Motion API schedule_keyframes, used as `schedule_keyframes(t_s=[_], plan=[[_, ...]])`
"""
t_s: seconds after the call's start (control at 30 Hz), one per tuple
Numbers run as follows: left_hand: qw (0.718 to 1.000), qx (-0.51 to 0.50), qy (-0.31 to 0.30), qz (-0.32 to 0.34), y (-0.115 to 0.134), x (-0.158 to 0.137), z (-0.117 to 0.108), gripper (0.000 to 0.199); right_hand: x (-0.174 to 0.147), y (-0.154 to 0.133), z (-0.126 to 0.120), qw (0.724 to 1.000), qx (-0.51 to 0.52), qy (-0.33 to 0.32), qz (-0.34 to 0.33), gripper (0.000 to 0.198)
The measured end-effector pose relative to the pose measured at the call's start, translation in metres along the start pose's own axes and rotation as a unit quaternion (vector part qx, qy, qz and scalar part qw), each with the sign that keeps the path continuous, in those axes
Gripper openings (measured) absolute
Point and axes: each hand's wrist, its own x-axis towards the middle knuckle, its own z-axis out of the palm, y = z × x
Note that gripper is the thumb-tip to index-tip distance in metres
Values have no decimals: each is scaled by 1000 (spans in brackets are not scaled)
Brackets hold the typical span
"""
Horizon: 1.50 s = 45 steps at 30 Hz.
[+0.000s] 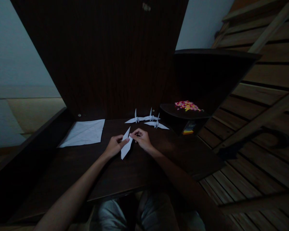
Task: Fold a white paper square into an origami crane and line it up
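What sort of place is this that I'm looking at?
Probably a desk area in a home, though I can't be sure: there's a dark wooden desk, a small shelf holding colorful bits, and white paper cranes.

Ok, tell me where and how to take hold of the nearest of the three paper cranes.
Best pinch the front crane lightly at its body, between the wings, coming from the near side; the right hand is closest. The wings spread wide, look thin and would probably bend; the left crane and middle crane stand farther back.
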Motion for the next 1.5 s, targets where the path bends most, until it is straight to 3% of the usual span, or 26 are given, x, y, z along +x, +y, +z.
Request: schedule_keyframes(t_s=[0.33,0.57,0.93,1.5], plan=[[1000,11,-18,7,-2,0,1,38,2,-2,0,999,5,26,-32,28],[1000,-6,8,-5,1,-1,0,38,1,3,0,1000,2,-17,9,26],[1000,14,15,10,2,0,-3,37,1,2,-2,998,-54,-17,-14,19],[1000,-9,-3,-24,2,1,-7,39,2,1,-2,999,23,-44,21,21]])
